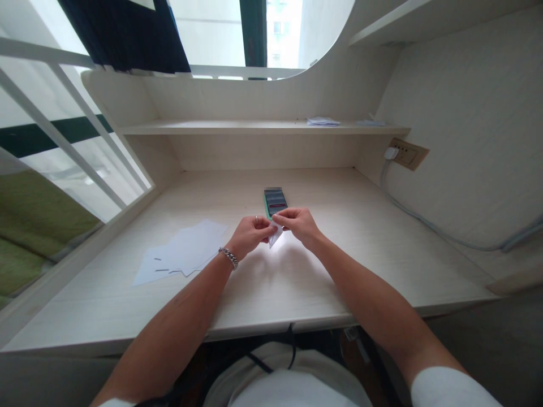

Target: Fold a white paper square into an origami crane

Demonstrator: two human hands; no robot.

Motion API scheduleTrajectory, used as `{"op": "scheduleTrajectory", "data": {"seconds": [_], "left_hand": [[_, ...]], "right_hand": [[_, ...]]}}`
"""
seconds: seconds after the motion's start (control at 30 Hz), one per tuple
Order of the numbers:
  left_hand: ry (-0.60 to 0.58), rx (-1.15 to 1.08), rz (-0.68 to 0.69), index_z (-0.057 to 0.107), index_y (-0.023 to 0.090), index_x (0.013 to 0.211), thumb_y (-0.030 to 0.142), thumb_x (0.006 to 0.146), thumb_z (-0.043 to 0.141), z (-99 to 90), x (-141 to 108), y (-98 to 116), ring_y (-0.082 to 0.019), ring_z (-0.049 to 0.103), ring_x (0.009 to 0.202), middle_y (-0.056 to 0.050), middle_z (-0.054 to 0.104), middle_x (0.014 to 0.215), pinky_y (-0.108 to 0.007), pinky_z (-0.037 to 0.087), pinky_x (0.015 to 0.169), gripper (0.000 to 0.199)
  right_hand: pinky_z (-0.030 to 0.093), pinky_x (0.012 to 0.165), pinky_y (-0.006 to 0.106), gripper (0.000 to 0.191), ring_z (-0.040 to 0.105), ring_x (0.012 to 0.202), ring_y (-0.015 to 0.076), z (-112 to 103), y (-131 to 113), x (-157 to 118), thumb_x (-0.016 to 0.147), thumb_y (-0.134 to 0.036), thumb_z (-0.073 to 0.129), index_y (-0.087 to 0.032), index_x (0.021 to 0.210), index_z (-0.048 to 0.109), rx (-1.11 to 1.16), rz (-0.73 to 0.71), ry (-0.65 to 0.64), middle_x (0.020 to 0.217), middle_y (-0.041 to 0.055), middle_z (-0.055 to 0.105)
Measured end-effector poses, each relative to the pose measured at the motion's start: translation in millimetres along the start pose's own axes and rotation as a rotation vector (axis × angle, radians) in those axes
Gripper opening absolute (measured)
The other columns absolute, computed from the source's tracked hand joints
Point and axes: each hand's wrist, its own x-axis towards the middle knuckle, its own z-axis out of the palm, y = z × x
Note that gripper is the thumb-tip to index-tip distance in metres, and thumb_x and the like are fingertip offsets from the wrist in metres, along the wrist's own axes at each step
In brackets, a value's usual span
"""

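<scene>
Pinching a small folded piece of white paper between two bare hands, a person works over a pale wooden desk. The left hand grips the paper from the left, its thumb and index finger brought together on it; a ring circles one finger and a silver chain bracelet wraps the wrist. The right hand meets it from the right, thumb and forefinger pressed together at the paper's upper part, the other fingers curled in. The paper sits at the middle of the scene, its pointed lower end toward the near side; its exact folds are too small to tell.

Just beyond the fingertips, a dark-screened phone with a green edge lies on the desk. On the left, near the braceleted wrist, loose white sheets overlap, with short dark lines showing along their near part.

At the far side, a shelf runs across the desk, bearing a small stack of white papers toward the right. On the right wall, a white plug sits in a gold-coloured socket panel, its grey cable trailing toward the near right.
</scene>
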Motion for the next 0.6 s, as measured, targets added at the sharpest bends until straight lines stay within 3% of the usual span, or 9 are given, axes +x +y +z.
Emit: {"op": "scheduleTrajectory", "data": {"seconds": [0.23,0.4,0.6], "left_hand": [[-0.009,0.004,-0.006,0.066,0.014,0.064,0.031,0.059,0.083,0.0,0.3,0.0,-0.011,0.056,0.054,-0.002,0.062,0.058,-0.025,0.045,0.053,0.025],[-0.030,0.037,-0.025,0.066,0.014,0.064,0.029,0.059,0.082,1.1,0.9,-3.9,-0.011,0.055,0.052,-0.002,0.063,0.058,-0.023,0.044,0.050,0.023],[0.009,0.024,0.016,0.067,0.013,0.064,0.035,0.061,0.083,-0.8,2.6,-4.6,-0.010,0.054,0.052,-0.001,0.061,0.056,-0.023,0.045,0.051,0.027]], "right_hand": [[0.046,0.056,0.025,0.035,0.058,0.059,0.0127,-1.8,-4.5,-1.0,0.065,-0.050,0.076,-0.016,0.070,0.073,-0.006,-0.006,-0.017,0.064,0.0028,0.066],[0.043,0.052,0.023,0.041,0.058,0.058,0.0125,-11.0,-9.0,2.2,0.069,-0.057,0.072,-0.016,0.069,0.070,0.019,-0.023,0.057,0.066,0.0046,0.066],[0.046,0.057,0.025,0.041,0.057,0.062,0.0132,-7.5,-1.3,1.8,0.064,-0.054,0.078,-0.016,0.076,0.072,-0.078,-0.092,-0.082,0.069,0.0029,0.067]]}}
